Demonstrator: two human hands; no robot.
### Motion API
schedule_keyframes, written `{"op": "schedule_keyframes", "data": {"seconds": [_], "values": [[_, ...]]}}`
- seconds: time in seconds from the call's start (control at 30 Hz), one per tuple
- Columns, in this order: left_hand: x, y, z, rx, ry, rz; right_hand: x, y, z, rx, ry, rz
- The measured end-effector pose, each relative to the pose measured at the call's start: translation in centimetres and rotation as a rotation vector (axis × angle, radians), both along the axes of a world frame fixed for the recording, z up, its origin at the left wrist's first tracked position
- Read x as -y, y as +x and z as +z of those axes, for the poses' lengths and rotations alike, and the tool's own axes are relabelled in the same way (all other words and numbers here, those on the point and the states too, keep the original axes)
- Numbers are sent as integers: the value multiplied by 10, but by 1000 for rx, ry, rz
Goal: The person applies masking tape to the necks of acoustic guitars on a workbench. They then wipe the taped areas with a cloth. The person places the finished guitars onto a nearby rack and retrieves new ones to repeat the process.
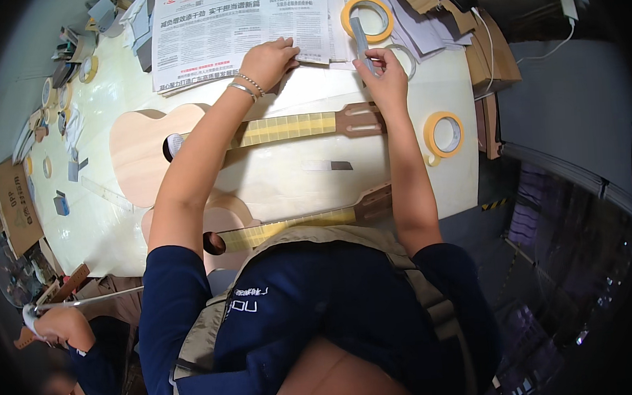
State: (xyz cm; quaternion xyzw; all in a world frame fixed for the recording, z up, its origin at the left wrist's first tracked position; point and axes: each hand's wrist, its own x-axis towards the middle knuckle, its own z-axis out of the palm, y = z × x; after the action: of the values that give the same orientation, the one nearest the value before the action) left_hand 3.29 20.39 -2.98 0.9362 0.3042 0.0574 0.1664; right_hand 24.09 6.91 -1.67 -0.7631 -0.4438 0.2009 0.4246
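Unvarnished ukulele [182, 144] with taped fretboard is laid on workbench [402, 185] | newspaper [247, 21] is pinned flat under left hand [270, 59] | thin grey strip [361, 39] is pinched in right hand [385, 77] | headstocks not yet masked

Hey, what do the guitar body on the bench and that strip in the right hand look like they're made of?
The guitar body looks like pale, unfinished wood: matte and light tan, with no gloss. The strip in the right hand looks like metal, perhaps a steel ruler or blade: grey, thin and straight. Too small to be sure.

Instrument workshop: unfinished guitars [155, 146], tape rolls [444, 134]
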Motion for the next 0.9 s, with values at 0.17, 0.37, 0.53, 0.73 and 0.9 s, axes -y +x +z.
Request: {"op": "schedule_keyframes", "data": {"seconds": [0.17,0.37,0.53,0.73,0.9], "values": [[-5,-1,8,97,-180,36,10,-9,-9,-185,-39,-3],[-15,-12,5,342,-565,459,-2,-24,-2,-53,83,16],[-30,-26,-1,1202,-1238,1081,-29,-43,7,345,178,228],[-12,-76,45,1406,-1252,668,-31,-61,28,521,138,272],[146,-71,143,1311,-1707,339,-8,-82,64,597,726,417]]}}
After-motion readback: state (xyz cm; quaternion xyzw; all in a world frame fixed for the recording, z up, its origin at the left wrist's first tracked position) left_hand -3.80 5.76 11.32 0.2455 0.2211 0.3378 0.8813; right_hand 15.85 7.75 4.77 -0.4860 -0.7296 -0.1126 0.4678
